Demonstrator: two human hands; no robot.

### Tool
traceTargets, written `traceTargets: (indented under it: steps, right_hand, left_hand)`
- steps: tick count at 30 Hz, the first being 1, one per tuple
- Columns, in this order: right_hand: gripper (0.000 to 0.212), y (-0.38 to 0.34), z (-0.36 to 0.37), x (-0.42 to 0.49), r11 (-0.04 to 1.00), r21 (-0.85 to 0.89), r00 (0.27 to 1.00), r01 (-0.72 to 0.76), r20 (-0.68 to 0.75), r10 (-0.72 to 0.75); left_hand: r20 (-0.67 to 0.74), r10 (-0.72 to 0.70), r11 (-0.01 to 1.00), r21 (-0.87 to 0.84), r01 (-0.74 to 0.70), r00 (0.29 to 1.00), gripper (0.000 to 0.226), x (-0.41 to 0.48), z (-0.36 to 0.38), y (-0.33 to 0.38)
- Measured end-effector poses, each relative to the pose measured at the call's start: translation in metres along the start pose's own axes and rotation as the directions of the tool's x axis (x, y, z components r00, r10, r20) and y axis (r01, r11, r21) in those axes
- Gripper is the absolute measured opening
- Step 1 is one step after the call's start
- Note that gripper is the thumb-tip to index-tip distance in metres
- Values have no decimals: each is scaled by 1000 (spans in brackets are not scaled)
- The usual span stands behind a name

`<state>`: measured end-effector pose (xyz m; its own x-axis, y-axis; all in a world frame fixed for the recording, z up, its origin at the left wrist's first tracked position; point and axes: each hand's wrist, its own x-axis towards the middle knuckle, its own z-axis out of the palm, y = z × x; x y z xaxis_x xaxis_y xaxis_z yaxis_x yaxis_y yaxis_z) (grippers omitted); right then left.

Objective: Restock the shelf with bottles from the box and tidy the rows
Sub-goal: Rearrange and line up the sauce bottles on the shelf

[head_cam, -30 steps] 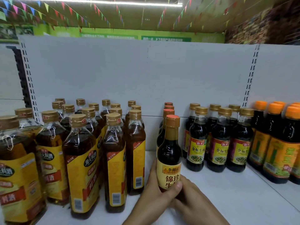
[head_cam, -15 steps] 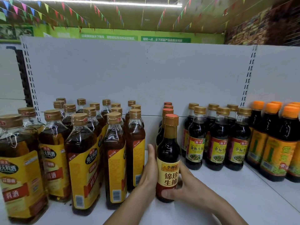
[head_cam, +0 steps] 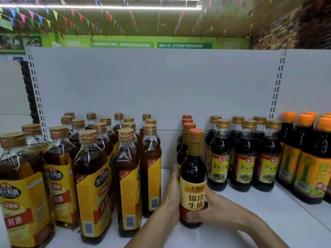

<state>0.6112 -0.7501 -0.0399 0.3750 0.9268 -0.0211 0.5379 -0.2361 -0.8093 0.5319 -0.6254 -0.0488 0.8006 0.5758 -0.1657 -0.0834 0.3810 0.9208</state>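
Shifted since before, left hand (head_cam: 171, 192) presses flat and right hand (head_cam: 217, 211) grips the upright bottle (head_cam: 193, 173) of dark sauce.

My dark bottle (head_cam: 192, 167) wears a red-orange cap and a cream label with red characters. The amber bottles (head_cam: 93, 158) have gold caps, yellow labels; the shelf (head_cam: 279, 208) is white.

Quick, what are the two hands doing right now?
Left hand: open, fingers flat against the side of the red-capped soy sauce bottle.
Right hand: grips that bottle low, thumb across its front.
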Motion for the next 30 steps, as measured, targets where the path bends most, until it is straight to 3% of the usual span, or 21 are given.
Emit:
traceTargets:
  steps: [30]
  right_hand:
    - [101, 10, 1, -2, 999, 35, 1000, -11, -12, 12]
  left_hand:
    - [51, 6, 999, 53, -8, 999, 62, 6, -5, -5]
